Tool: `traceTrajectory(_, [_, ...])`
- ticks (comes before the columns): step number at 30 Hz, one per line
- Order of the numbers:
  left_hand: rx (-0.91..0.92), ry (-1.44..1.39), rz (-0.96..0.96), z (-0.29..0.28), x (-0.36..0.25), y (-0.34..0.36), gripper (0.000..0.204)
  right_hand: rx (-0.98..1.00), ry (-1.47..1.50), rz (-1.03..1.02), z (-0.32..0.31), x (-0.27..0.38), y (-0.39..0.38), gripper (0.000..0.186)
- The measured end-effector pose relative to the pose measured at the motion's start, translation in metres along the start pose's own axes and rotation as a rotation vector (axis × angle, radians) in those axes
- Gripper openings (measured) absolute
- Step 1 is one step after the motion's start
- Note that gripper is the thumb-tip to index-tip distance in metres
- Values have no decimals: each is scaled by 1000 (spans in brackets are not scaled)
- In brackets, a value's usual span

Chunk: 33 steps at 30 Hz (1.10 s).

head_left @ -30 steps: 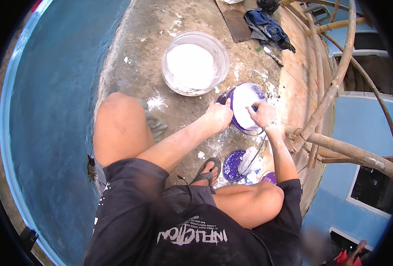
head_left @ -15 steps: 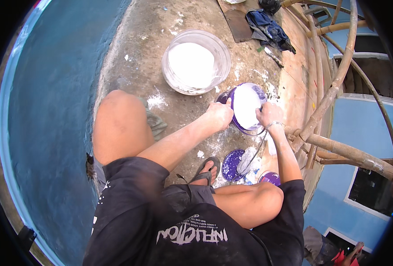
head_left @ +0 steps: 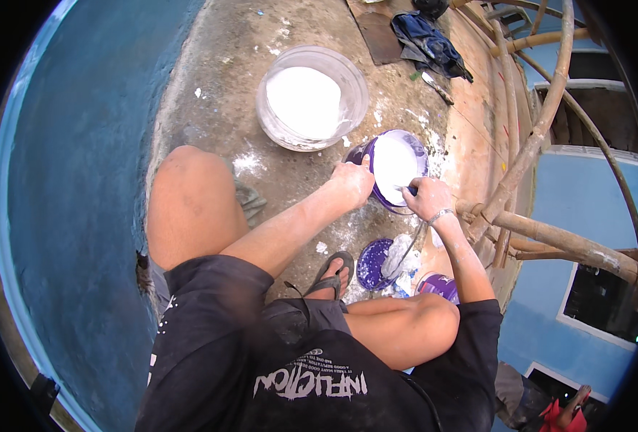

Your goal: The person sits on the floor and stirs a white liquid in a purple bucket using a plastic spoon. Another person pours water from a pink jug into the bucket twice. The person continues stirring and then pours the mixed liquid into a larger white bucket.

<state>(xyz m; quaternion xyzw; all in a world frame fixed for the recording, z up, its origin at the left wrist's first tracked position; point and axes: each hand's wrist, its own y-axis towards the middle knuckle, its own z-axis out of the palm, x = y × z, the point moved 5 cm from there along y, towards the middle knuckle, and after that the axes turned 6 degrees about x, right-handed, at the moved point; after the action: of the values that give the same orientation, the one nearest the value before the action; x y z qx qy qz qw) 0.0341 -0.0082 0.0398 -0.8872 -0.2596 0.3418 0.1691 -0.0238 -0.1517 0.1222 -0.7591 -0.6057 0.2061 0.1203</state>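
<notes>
A purple bucket point(head_left: 366, 150) stands in front of me, filled with white paste or powder point(head_left: 394, 160). My left hand point(head_left: 353, 181) is closed on its near left rim, thumb over the edge. At the right side of the opening, my right hand point(head_left: 431, 198) grips a tool by its dark handle point(head_left: 409, 191); its working end is hidden in the white material. Beyond the bucket sits a wide translucent tub point(head_left: 355, 93), also holding white material point(head_left: 303, 101).
A speckled purple lid point(head_left: 371, 263) lies near my sandalled foot, with a whitish lump point(head_left: 398, 255) on it. Beside it is a small purple container point(head_left: 438, 286). Bamboo poles point(head_left: 513, 194) stand at right, a blue wall point(head_left: 88, 165) at left. Dark cloth point(head_left: 430, 45) lies far off.
My right hand has shifted down and toward me along the bucket's rim, and the dark handle now shows in it. My left hand stays on the rim. The view has shifted slightly.
</notes>
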Motion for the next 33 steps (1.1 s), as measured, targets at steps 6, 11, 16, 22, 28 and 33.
traceTrajectory(6, [-5, -41, 55, -4, 1, -7, 80, -28, -162, 130, 2, -26, 22, 31])
traceTrajectory(11, [-4, 8, 16, -3, 0, -5, 71, -128, -71, 111, 7, -6, 53, 31])
traceTrajectory(16, [-82, -6, 82, 30, 9, 24, 66, -52, 127, -1, 19, 6, 40, 31])
traceTrajectory(22, [-185, -55, 119, 35, 14, 30, 78, 105, -70, 45, 18, -20, 19, 33])
traceTrajectory(28, [16, -25, 22, -2, 3, -3, 71, -73, -91, 154, 2, -18, 41, 33])
traceTrajectory(33, [4, -5, 41, -3, 1, -4, 55, -142, 50, 29, 9, 12, 49, 33])
